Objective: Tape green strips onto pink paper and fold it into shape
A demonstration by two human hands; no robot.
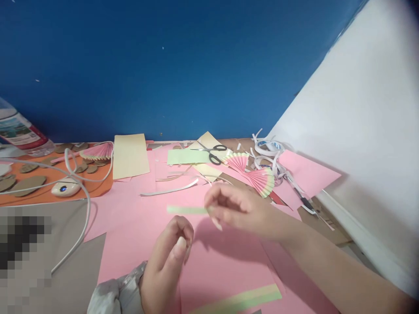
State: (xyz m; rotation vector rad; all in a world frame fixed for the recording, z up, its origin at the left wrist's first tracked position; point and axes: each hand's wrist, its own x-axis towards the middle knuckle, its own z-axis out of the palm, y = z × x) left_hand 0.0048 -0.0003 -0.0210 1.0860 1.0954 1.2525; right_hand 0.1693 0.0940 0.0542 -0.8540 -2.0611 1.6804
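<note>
Blue wall [196, 65] filling the view from 10 round to 1 o'clock, pale specks [163, 48] showing at 11 and near 10
White wall [369, 109] rising from 4 to 2 o'clock, meeting the blue along a slanting edge running up toward 2
Grey tabletop [72, 222] showing bare at 8 o'clock
Light lying pale across the white wall, fading to shadow at the far corner, 2 o'clock

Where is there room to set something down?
Bare pink paper lies between left hand, right hand and yellow-green strip; grey tabletop shows between white cable and left sleeve. Beyond the right hand it's crowded: scissors, pleated paper, white tape.
</note>
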